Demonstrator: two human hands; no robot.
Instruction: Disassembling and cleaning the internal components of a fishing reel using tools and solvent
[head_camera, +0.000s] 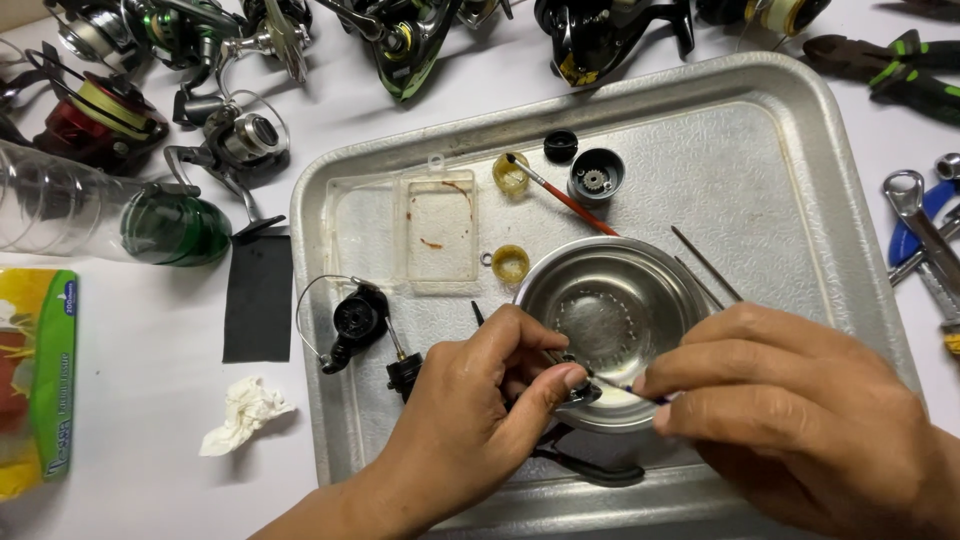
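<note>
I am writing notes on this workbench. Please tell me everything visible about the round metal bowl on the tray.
The metal bowl is round, shallow and shiny, like steel, with a ring of small bumps or droplets on its bottom. It stands upright on the metal tray, near the front. The left hand and right hand cover its near rim, holding a small part and a thin tool above it. A red-handled brush lies just behind it.

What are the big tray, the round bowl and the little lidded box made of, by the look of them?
Tray: dull grey metal, probably aluminium, with a matte pebbled surface. Bowl: shiny metal, likely stainless steel, since it mirrors light. Box: clear plastic, see-through to the tray beneath, with orange stains.
</note>
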